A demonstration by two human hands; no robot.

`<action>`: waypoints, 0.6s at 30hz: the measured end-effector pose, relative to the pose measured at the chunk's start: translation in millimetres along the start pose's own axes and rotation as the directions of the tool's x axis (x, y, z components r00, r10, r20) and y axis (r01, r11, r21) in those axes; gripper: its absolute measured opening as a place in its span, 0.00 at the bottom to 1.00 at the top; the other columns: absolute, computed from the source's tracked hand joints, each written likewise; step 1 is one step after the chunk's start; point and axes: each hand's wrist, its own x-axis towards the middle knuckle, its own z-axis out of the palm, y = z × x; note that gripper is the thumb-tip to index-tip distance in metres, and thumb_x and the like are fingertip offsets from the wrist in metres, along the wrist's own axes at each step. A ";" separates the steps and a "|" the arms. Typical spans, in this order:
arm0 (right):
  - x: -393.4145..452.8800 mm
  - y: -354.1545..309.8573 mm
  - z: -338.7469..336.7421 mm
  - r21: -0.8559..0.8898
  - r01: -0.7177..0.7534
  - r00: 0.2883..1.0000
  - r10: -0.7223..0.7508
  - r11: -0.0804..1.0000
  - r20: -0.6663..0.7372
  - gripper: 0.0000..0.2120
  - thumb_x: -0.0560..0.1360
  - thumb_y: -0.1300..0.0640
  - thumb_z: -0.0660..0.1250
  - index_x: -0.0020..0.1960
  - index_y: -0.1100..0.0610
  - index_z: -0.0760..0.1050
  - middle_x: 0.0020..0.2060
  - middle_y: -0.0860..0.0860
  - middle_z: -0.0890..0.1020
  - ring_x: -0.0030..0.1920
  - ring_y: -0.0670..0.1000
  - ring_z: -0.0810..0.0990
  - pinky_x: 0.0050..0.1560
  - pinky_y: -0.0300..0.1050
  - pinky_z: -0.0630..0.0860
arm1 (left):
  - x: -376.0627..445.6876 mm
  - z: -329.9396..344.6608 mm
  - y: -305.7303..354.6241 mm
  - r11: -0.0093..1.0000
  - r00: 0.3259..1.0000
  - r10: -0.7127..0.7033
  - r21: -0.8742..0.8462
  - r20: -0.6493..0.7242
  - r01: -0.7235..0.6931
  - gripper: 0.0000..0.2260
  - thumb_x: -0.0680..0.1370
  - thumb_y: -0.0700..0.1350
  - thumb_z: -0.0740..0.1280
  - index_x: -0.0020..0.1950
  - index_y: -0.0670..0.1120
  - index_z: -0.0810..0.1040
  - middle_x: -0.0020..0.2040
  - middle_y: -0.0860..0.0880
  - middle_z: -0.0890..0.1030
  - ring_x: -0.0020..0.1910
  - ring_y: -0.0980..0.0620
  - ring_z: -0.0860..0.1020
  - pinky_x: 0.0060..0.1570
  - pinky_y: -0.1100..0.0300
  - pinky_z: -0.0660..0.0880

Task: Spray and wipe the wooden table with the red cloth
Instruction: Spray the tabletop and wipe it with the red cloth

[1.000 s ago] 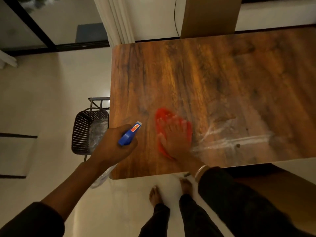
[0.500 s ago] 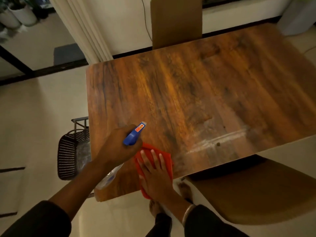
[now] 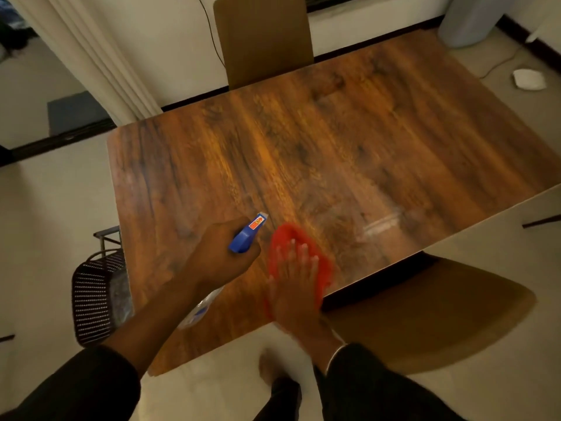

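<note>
A: From the head view, where are your 2 hands?

B: Your left hand [image 3: 223, 256] is wrapped around the blue head of the spray bottle [image 3: 247, 235], nozzle aimed over the worktop [image 3: 334, 153]. Your right hand [image 3: 296, 287] lies flat, fingers spread, pressing the red cloth [image 3: 280, 238] near the worktop's near edge, by the brown chair [image 3: 425, 311].

A: How will that cloth handle?

B: Judging by its bunched edges, it is soft and light and will crumple, so keep your palm over its middle. The bottle looks like light plastic; hold it at the neck. Streaks [image 3: 379, 224] remain to your right.
</note>
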 end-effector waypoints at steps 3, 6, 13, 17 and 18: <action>-14.3 -9.0 9.6 0.059 0.200 0.980 -0.200 0.978 -0.014 0.32 0.86 0.42 0.56 0.86 0.51 0.52 0.86 0.56 0.57 0.85 0.63 0.53 0.79 0.71 0.62 | 12.7 13.4 14.2 0.999 0.999 0.035 0.015 0.010 -0.036 0.07 0.76 0.43 0.69 0.39 0.43 0.75 0.30 0.43 0.75 0.27 0.52 0.72 0.29 0.60 0.69; 21.9 47.8 -12.9 -0.049 0.192 0.980 -0.194 0.980 -0.035 0.33 0.85 0.43 0.58 0.86 0.50 0.52 0.86 0.56 0.55 0.85 0.63 0.54 0.80 0.70 0.60 | 25.0 26.0 24.7 0.999 0.998 0.048 -0.019 0.035 -0.047 0.07 0.76 0.43 0.69 0.39 0.48 0.75 0.30 0.45 0.75 0.28 0.51 0.73 0.31 0.54 0.72; 96.4 209.5 -92.4 0.057 -0.478 0.866 0.482 0.876 -0.131 0.32 0.88 0.45 0.55 0.88 0.53 0.49 0.86 0.60 0.49 0.86 0.65 0.46 0.82 0.70 0.46 | 30.6 47.5 37.6 0.990 0.994 0.107 0.093 0.012 -0.107 0.03 0.75 0.46 0.70 0.43 0.51 0.77 0.35 0.56 0.76 0.35 0.62 0.74 0.36 0.73 0.70; 73.5 146.8 -58.9 0.014 -0.391 0.914 0.391 0.920 -0.108 0.33 0.87 0.43 0.54 0.88 0.51 0.48 0.87 0.58 0.48 0.86 0.66 0.45 0.82 0.72 0.47 | 43.0 56.0 35.7 0.994 0.993 0.111 0.004 0.042 -0.111 0.16 0.75 0.38 0.71 0.35 0.56 0.70 0.25 0.56 0.72 0.30 0.63 0.75 0.32 0.74 0.71; 59.9 119.9 -42.7 0.003 -0.313 0.944 0.312 0.950 -0.108 0.34 0.86 0.43 0.55 0.88 0.51 0.48 0.87 0.58 0.50 0.86 0.66 0.47 0.82 0.73 0.49 | 47.3 59.0 36.1 0.995 0.993 0.093 -0.029 0.072 -0.091 0.13 0.75 0.40 0.71 0.35 0.54 0.72 0.27 0.55 0.74 0.28 0.60 0.74 0.30 0.71 0.71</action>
